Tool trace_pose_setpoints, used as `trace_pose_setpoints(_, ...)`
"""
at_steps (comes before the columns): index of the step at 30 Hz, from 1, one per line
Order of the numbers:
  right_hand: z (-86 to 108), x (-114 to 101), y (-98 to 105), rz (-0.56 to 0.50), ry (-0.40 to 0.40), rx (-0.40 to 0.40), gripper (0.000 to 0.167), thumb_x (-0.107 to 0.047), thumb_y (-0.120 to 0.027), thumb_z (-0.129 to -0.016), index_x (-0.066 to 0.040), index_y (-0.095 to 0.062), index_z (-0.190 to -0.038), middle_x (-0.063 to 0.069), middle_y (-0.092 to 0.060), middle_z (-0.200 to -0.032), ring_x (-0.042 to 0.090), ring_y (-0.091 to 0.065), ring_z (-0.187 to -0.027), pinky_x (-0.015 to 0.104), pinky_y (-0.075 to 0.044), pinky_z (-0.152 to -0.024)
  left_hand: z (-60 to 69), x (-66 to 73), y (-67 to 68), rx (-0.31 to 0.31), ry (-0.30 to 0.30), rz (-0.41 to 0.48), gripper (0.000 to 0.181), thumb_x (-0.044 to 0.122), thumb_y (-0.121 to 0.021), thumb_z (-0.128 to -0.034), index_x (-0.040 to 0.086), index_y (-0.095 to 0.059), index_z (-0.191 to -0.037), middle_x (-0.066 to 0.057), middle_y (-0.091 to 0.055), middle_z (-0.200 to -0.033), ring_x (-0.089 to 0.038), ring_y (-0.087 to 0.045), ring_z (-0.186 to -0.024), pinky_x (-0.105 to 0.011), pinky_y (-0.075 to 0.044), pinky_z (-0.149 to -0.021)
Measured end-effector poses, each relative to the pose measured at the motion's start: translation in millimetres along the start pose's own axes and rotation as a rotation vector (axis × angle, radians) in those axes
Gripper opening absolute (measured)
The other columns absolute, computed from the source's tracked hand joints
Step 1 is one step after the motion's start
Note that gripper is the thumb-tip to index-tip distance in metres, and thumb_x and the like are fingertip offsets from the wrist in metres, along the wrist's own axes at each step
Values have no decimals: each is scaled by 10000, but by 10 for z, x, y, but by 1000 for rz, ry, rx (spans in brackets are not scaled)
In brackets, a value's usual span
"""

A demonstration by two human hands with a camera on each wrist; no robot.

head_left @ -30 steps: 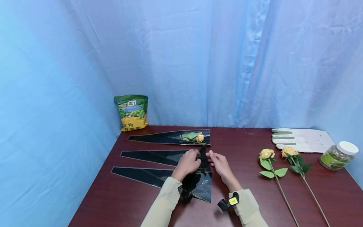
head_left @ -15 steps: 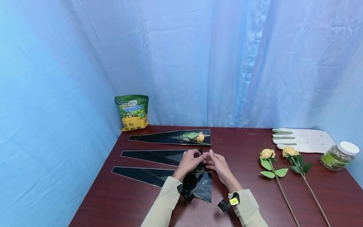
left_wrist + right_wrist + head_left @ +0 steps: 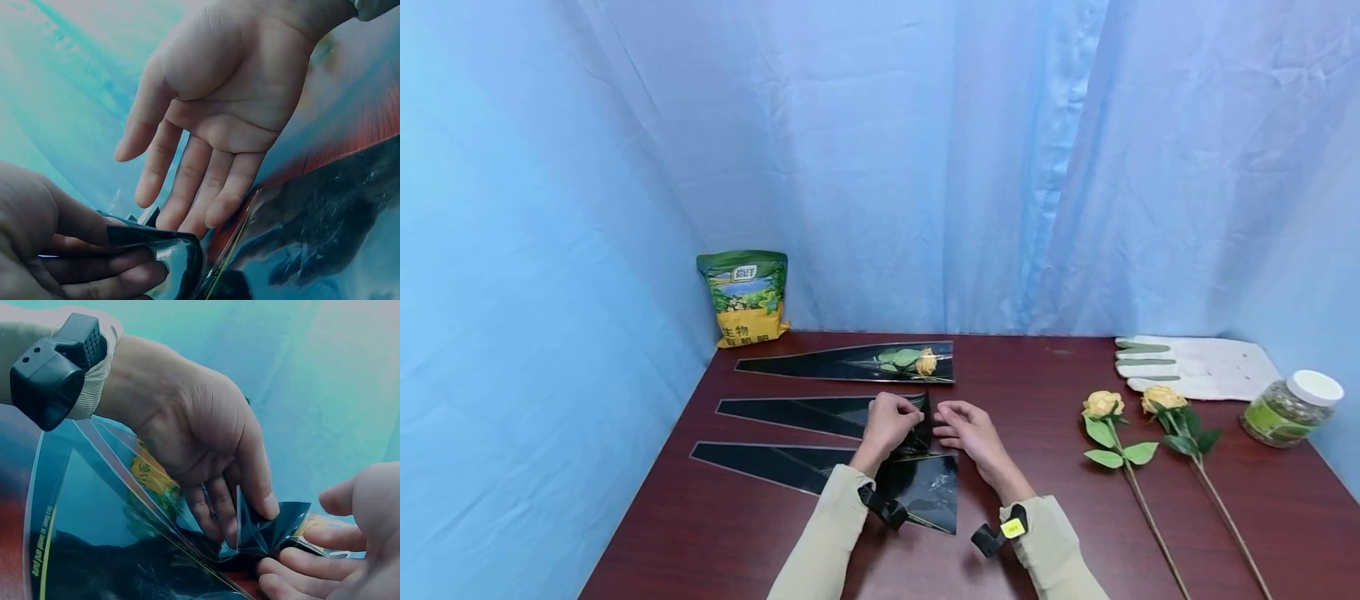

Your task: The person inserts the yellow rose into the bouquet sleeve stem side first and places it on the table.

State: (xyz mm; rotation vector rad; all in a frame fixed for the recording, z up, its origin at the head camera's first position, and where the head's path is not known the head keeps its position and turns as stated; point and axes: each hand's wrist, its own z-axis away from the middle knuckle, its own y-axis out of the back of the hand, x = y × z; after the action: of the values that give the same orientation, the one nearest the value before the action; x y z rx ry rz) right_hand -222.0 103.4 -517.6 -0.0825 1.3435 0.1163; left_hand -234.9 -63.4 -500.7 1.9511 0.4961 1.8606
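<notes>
My left hand (image 3: 887, 427) pinches the raised, bent-up mouth end of the middle black flower sleeve (image 3: 790, 411) between thumb and fingers. In the right wrist view, the sleeve's wide end (image 3: 259, 528) stands up in folds under that thumb. Just right of this end is my right hand (image 3: 976, 435), its fingers loosely extended with nothing gripped. In the left wrist view, the right hand (image 3: 225, 106) faces its palm to the camera, fingertips close to the folded edge; contact is unclear. A second black sleeve (image 3: 917, 492) lies flat nearer me, partly under the left forearm.
Farther back, another sleeve (image 3: 820, 365) holds a yellow rose (image 3: 927, 362). Two long-stemmed yellow roses (image 3: 1103, 405) (image 3: 1165, 398) lie to the right. Beyond them are a white glove (image 3: 1217, 369) and a lidded jar (image 3: 1288, 410). A green-yellow bag (image 3: 745, 298) stands at the back left.
My left hand has lifted and drawn back the middle sleeve's mouth slightly leftward. Half a second ago the fingertips of both hands met at that edge; now the right hand sits a little apart.
</notes>
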Motion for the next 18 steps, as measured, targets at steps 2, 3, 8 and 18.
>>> trace_pose_setpoints(2,-15,-8,-17,32,0,4,411,-222,-497,-1052,54,-537,-1354,290,-633,-1266,208,-728,-955,339,-604,-808,1,-12,2,2,14,30,104,81,-747,-854,41,-802,-776,-119,-753,-744,-158,-644,-602,-218,-460,-557)
trace_pose_setpoints(3,-26,-16,-26,57,-4,7,402,-228,-510,-1046,42,-552,-1341,277,-644,-1246,198,-726,-932,333,-604,-789,0,-19,0,4,13,41,104,81,-753,-849,38,-802,-768,-128,-751,-727,-187,-660,-588,-218,-464,-546)
trace_pose_setpoints(8,-132,-84,-91,229,-24,37,379,-312,-570,-1012,-39,-615,-1271,175,-682,-1115,152,-698,-793,305,-595,-666,-9,-57,-1,21,11,70,105,84,-785,-817,28,-798,-729,-140,-747,-688,-243,-704,-601,-223,-497,-552)
trace_pose_setpoints(18,-232,-203,-147,403,-51,82,337,-367,-599,-982,-82,-638,-1158,86,-666,-771,175,-642,-621,289,-515,-479,-15,-70,-12,37,22,91,118,106,-815,-794,41,-796,-697,-125,-743,-661,-161,-660,-594,-238,-505,-601)
